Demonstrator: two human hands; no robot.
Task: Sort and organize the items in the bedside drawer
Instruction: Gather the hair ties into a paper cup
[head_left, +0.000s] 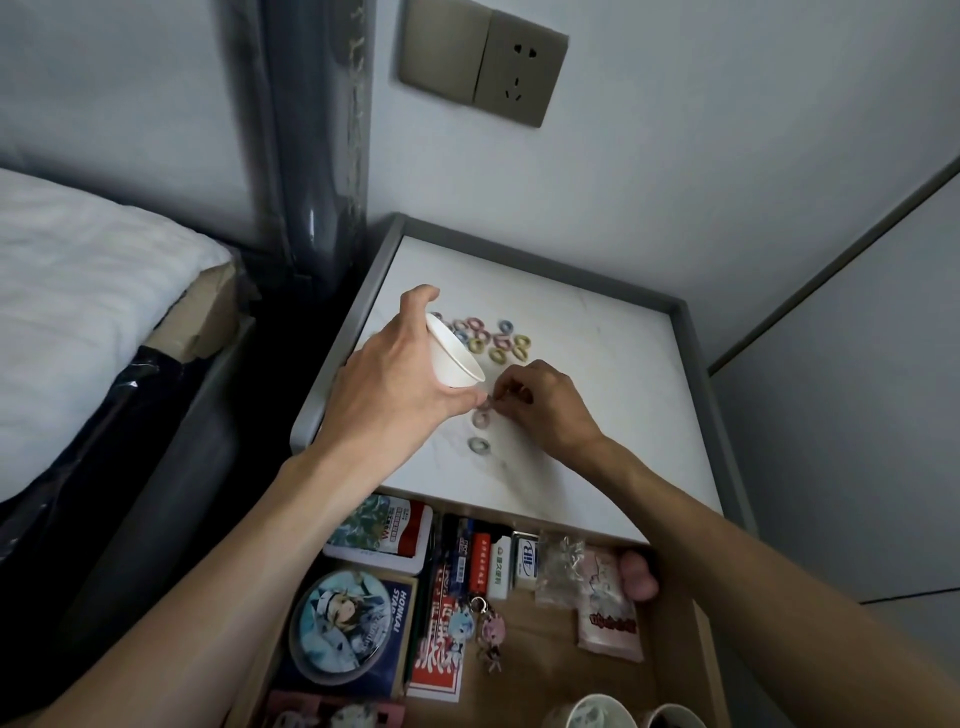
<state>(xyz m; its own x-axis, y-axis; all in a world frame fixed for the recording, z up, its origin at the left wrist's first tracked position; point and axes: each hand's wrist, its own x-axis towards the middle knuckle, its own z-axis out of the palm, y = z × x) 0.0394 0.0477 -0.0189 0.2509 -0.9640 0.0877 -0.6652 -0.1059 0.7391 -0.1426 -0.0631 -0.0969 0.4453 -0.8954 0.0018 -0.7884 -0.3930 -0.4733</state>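
My left hand (400, 374) grips a white paper cup (453, 354), tilted with its mouth toward the lower right, above the white nightstand top (597, 395). My right hand (540, 402) pinches a small hair tie right at the cup's rim. Several pastel hair ties (491, 338) lie in a cluster behind the cup. A pink one (482, 418) and a grey-blue one (479, 445) lie apart in front. Below, the open drawer (670, 649) holds a round anime tin (340, 626), a card box (387, 527), lighters (491, 566), keychains (485, 631) and a pink packet (608, 613).
A bed with a white mattress (88, 312) stands to the left, with a dark gap between it and the nightstand. A wall socket (483, 67) sits above. Two cups (592, 712) show at the bottom edge by the drawer. A grey panel (857, 415) closes the right side.
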